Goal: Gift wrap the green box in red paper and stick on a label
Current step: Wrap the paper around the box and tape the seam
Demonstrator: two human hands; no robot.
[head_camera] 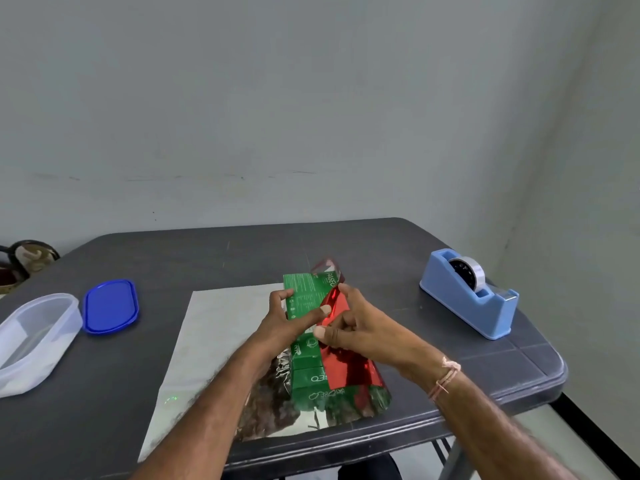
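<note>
The green box (pixel 306 296) lies lengthwise near the middle of the bench (pixel 207 258). It sits on the red paper (pixel 341 362), whose silver inside spreads flat towards nine o'clock. The left hand (pixel 280 323) has its grip closed on the box, fingers curled over the nine-o'clock edge and thumb laid across the top. The right hand (pixel 356 327) comes in from three o'clock with its grip pinched on the lifted red flap, which covers roughly the right half of the box top (the thumb seems to press the edge down, though blur makes that hard to confirm). I see no tape on the flap, and the tape dispenser (pixel 467 299) sits well apart at two o'clock. The likely trouble is that foil this springy may pop back once either hand lets go to fetch tape. A skewed pull could also shift the box off square and leave the seam crooked, or crease the sheet.
</note>
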